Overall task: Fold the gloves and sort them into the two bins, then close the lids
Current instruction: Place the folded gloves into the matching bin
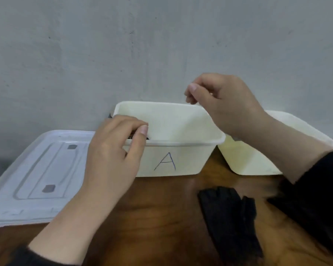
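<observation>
Cream plastic, marked with a hand-drawn "A", makes up the nearer bin [173,150], which stands open in the middle of the wooden table [152,217] against a grey wall [142,45]. The left hand [113,150] reaches over its near left rim, fingers curled down inside; something dark shows under the fingertips, probably a folded glove being set into the bin, though too little of it is visible to be sure the hand grips it. The right hand [223,104] hovers above the far right corner of the same bin, fingers loosely curled, nothing seen in it.

A second cream bin [254,160] sits to the right, just beside the first and partly hidden by the right forearm; its inside cannot be seen. A black glove [231,217] lies on the table near the right edge, close to the camera, apparently not yet folded. A translucent lid [33,179] lies flat on the left, off its bin; a second lid is not in view.

Judging from this, the sorting is under way: one glove seems to be going into bin A, at least one remains on the table, and both lids have yet to be closed.
</observation>
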`<state>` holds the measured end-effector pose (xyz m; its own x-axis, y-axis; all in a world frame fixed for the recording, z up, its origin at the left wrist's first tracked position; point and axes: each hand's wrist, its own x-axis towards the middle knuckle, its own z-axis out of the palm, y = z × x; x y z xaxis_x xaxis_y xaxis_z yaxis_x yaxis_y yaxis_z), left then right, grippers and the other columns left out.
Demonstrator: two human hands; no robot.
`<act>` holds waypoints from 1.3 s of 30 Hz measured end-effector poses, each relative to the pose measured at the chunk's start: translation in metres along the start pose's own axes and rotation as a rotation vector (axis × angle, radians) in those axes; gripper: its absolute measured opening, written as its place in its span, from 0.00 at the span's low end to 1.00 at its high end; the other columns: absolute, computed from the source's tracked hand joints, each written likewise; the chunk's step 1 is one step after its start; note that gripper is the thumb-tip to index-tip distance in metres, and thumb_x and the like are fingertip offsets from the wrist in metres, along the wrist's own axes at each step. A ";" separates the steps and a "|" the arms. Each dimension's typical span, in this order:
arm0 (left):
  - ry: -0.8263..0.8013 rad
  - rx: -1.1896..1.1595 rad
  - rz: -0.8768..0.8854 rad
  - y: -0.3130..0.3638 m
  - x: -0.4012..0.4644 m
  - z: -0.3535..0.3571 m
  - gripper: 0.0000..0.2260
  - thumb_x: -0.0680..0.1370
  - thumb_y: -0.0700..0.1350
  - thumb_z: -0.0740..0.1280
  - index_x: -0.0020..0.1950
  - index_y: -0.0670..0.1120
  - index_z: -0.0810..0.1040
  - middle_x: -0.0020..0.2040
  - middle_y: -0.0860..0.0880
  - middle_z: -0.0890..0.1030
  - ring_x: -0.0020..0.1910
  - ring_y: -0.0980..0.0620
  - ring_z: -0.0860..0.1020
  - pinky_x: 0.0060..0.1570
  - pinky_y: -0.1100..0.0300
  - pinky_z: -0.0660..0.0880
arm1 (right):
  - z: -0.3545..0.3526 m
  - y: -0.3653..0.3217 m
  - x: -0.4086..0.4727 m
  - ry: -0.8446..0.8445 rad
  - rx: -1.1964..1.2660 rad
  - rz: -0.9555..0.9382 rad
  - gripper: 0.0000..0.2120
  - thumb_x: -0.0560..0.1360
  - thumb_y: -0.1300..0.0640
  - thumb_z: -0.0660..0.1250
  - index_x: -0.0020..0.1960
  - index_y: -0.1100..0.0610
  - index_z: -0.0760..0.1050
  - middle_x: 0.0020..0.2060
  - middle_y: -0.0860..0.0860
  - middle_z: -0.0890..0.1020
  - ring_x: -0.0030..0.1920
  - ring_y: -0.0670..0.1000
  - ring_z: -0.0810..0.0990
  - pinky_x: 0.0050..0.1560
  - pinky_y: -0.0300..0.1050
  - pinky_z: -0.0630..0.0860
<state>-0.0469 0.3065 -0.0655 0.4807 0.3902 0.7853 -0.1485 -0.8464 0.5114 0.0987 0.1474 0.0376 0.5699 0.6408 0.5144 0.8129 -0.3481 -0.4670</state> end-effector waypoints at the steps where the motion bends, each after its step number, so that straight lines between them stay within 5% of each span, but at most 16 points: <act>1: -0.032 -0.049 0.007 0.015 -0.012 0.010 0.10 0.81 0.46 0.62 0.48 0.45 0.82 0.46 0.55 0.80 0.49 0.57 0.76 0.52 0.69 0.69 | -0.008 0.002 -0.027 0.026 0.026 0.037 0.11 0.83 0.52 0.62 0.46 0.51 0.81 0.41 0.43 0.84 0.38 0.38 0.79 0.39 0.29 0.71; 3: -0.178 -0.131 0.013 0.042 -0.045 0.034 0.11 0.82 0.48 0.60 0.48 0.47 0.82 0.47 0.57 0.80 0.50 0.58 0.76 0.54 0.67 0.70 | -0.013 0.015 -0.090 0.045 0.056 0.140 0.10 0.81 0.51 0.63 0.44 0.47 0.81 0.39 0.44 0.84 0.35 0.41 0.78 0.36 0.33 0.71; 7: -0.531 -0.093 0.022 0.086 -0.113 0.079 0.16 0.82 0.56 0.56 0.59 0.53 0.80 0.55 0.60 0.77 0.55 0.60 0.73 0.57 0.57 0.73 | 0.001 0.055 -0.213 -0.011 -0.090 0.269 0.07 0.80 0.50 0.64 0.47 0.46 0.80 0.43 0.38 0.80 0.45 0.42 0.80 0.43 0.38 0.76; 11: -0.790 0.078 -0.010 0.106 -0.143 0.097 0.20 0.84 0.58 0.55 0.75 0.57 0.69 0.73 0.60 0.68 0.71 0.60 0.64 0.71 0.63 0.57 | 0.010 0.087 -0.288 -0.021 -0.173 0.348 0.11 0.82 0.50 0.63 0.60 0.48 0.80 0.55 0.33 0.77 0.58 0.36 0.76 0.60 0.30 0.72; 14: -0.894 0.196 0.006 0.106 -0.153 0.097 0.21 0.84 0.58 0.54 0.76 0.56 0.68 0.78 0.58 0.64 0.77 0.58 0.60 0.73 0.62 0.52 | 0.013 0.094 -0.303 -0.117 -0.211 0.351 0.14 0.84 0.50 0.61 0.68 0.46 0.77 0.64 0.36 0.77 0.65 0.36 0.72 0.69 0.31 0.66; 17: -0.898 0.263 -0.034 0.104 -0.159 0.095 0.21 0.83 0.59 0.56 0.75 0.56 0.70 0.78 0.57 0.65 0.76 0.57 0.62 0.74 0.58 0.55 | 0.016 0.096 -0.305 -0.175 -0.228 0.274 0.18 0.85 0.50 0.58 0.73 0.49 0.73 0.71 0.42 0.75 0.71 0.40 0.69 0.74 0.31 0.55; 20: -0.835 0.213 -0.086 0.108 -0.167 0.099 0.21 0.84 0.55 0.58 0.77 0.55 0.66 0.78 0.56 0.65 0.76 0.55 0.64 0.75 0.58 0.57 | 0.014 0.098 -0.307 -0.122 -0.152 0.260 0.17 0.85 0.51 0.58 0.72 0.51 0.74 0.69 0.44 0.76 0.69 0.43 0.72 0.73 0.39 0.65; 26: -0.880 0.283 -0.053 0.116 -0.175 0.119 0.19 0.85 0.53 0.53 0.76 0.56 0.68 0.78 0.56 0.64 0.79 0.59 0.57 0.77 0.54 0.50 | -0.010 0.113 -0.321 0.067 -0.081 0.344 0.14 0.85 0.52 0.58 0.65 0.52 0.78 0.60 0.42 0.79 0.60 0.41 0.75 0.61 0.30 0.69; 30: -0.690 0.330 -0.023 0.142 -0.179 0.126 0.16 0.83 0.51 0.60 0.70 0.53 0.77 0.73 0.53 0.73 0.76 0.52 0.65 0.74 0.46 0.57 | -0.031 0.124 -0.333 0.154 -0.093 0.328 0.13 0.84 0.51 0.59 0.64 0.52 0.78 0.57 0.43 0.79 0.59 0.42 0.76 0.61 0.39 0.74; 33: -0.613 0.222 0.032 0.177 -0.185 0.136 0.13 0.82 0.49 0.64 0.64 0.51 0.81 0.67 0.52 0.79 0.69 0.51 0.73 0.71 0.49 0.64 | -0.049 0.133 -0.339 0.236 -0.105 0.312 0.13 0.84 0.51 0.59 0.62 0.53 0.79 0.54 0.43 0.80 0.56 0.42 0.77 0.58 0.41 0.76; 39: -0.672 0.044 0.093 0.230 -0.204 0.176 0.15 0.83 0.52 0.59 0.65 0.53 0.79 0.64 0.57 0.78 0.65 0.57 0.73 0.66 0.61 0.62 | -0.107 0.168 -0.355 0.357 -0.207 0.336 0.10 0.84 0.54 0.62 0.58 0.54 0.81 0.50 0.45 0.82 0.53 0.46 0.79 0.56 0.48 0.78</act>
<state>-0.0271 -0.0319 -0.1692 0.9023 0.0173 0.4307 -0.1867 -0.8849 0.4268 0.0457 -0.2117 -0.1465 0.7794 0.2106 0.5901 0.5643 -0.6453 -0.5150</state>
